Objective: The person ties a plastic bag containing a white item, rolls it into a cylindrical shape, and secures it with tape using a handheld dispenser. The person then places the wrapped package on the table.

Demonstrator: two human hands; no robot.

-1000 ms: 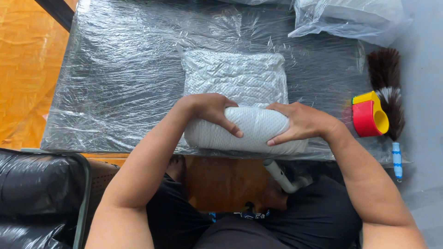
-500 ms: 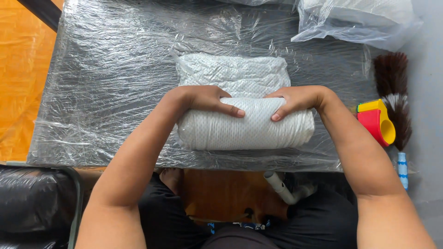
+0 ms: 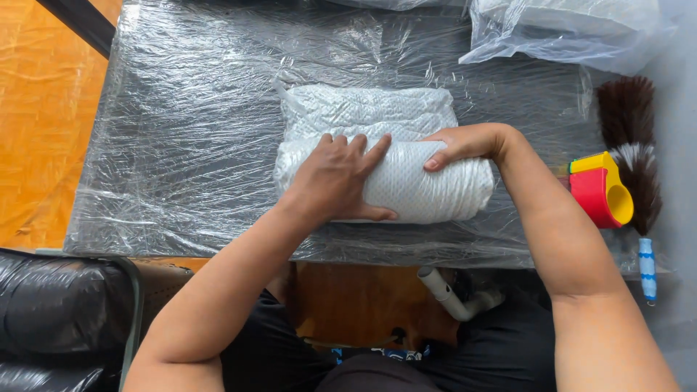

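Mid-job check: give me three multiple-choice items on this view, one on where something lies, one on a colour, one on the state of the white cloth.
1. Where does the feather duster lie?
A. at the table's right edge
B. on the orange floor
C. on the roll

2. What colours is the plastic scoop?
A. green and white
B. red and yellow
C. all black

3. How is the white textured cloth now?
A. spread flat
B. hanging off the table
C. partly rolled

Answers:
1 A, it lies right of the plastic-covered table.
2 B, red body, yellow spout.
3 C, the left hand and right hand press on a roll, with a flat part beyond.
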